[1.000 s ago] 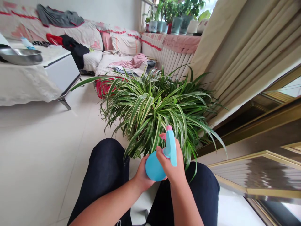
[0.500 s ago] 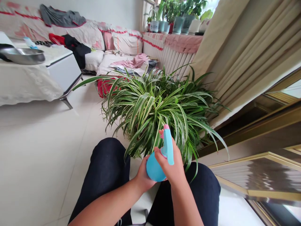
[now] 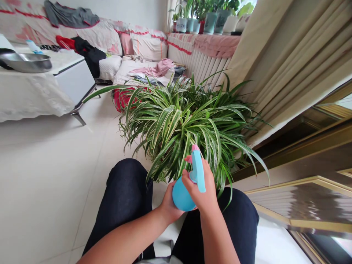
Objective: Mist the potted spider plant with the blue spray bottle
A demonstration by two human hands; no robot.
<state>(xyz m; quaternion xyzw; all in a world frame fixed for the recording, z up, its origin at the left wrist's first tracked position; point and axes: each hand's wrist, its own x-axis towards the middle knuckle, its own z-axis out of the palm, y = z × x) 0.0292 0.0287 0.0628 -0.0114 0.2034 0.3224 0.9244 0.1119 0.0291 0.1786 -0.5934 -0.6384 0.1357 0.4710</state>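
Observation:
A blue spray bottle (image 3: 181, 196) with a pink nozzle is held between my hands, its head pointing away from me toward a spider plant (image 3: 176, 124). My left hand (image 3: 168, 203) cups the bottle's round body from the left and below. Around the neck wraps my right hand (image 3: 205, 189), closed, with fingers at the pink trigger. Long green-and-white striped leaves spread out just beyond the nozzle, some looking wet. The plant's pot is hidden beneath the leaves.
At left stands a cloth-covered table (image 3: 33, 91) bearing a metal pan (image 3: 30, 63). Behind the plant is a sofa (image 3: 110, 69) with clothes on it. Potted plants (image 3: 210, 22) line the windowsill. A beige curtain (image 3: 288, 62) and a gold-framed panel (image 3: 302, 198) flank the right side.
Both hands and the spray bottle sit almost where they were, a touch further right in view. The fingers at the trigger have shifted slightly. The camera view has moved a little.

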